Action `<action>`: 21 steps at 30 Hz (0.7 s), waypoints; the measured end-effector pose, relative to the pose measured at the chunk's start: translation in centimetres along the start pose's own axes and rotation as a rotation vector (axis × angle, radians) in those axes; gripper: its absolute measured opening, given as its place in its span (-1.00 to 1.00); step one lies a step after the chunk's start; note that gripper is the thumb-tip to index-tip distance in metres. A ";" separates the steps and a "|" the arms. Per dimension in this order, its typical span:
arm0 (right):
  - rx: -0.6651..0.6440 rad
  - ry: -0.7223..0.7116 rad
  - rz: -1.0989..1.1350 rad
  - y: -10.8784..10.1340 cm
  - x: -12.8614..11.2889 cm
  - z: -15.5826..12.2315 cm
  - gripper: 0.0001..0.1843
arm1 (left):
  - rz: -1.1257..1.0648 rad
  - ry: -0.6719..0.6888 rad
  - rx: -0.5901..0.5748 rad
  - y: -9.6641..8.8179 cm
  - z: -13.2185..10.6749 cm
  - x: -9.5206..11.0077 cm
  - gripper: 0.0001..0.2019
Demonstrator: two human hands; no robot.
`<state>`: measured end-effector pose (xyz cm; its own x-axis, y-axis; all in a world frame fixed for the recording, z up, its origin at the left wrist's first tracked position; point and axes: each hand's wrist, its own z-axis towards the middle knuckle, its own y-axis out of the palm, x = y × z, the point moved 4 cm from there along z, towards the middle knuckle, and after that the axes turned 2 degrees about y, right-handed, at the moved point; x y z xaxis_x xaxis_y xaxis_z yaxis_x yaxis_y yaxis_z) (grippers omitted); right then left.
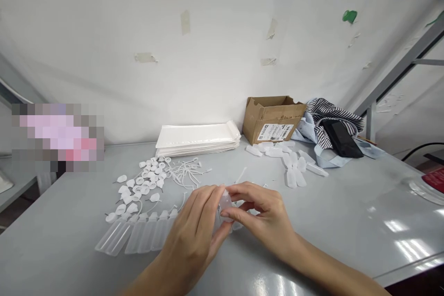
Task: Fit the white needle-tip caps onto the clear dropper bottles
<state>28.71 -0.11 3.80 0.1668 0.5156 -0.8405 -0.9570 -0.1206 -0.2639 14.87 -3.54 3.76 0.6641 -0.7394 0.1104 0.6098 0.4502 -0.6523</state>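
1. Above the middle of a glossy grey table [333, 226], toward its near edge, a person's left hand [190, 229] and right hand [262, 217] are together holding a small translucent white plastic bottle [225, 201], fingers curling in close from both sides.
2. The bottle is probably proving light and fairly soft, its smooth wall perhaps slipping a little; breakage is seeming unlikely. Its sides are likely offering the best hold, squeezed gently; the right thumb is lying against its body.
3. Toward the table's left edge, a row of flat translucent plastic bottles [147, 236] is lying beside the left hand, with scattered small white plastic caps [149, 186] and thin white plastic strips [185, 173] spreading beyond, probably crowding that side.
4. Along the far edge, a stack of flat white envelopes [197, 139] and a brown cardboard box [272, 122] are standing clear of the hands.
5. Near the far right corner, a black handheld device [342, 138] is resting on striped cloth [326, 113].
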 end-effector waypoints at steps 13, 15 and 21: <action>-0.242 0.321 0.252 -0.3 0.4 0.9 -0.80 | -0.223 -0.064 -0.056 -0.4 0.1 -0.3 -0.53; -0.257 0.328 0.242 -0.5 0.3 1.0 -0.79 | -0.209 -0.075 -0.066 -0.4 0.0 -0.3 -0.53; -0.272 0.187 0.018 -1.4 -0.2 1.5 -0.87 | -0.164 -0.109 -0.068 -0.5 0.2 -0.3 -0.56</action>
<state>29.63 1.19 5.04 0.2154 0.3492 -0.9120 -0.8660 -0.3633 -0.3437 14.44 -3.39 4.15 0.6038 -0.7396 0.2972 0.6851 0.2910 -0.6678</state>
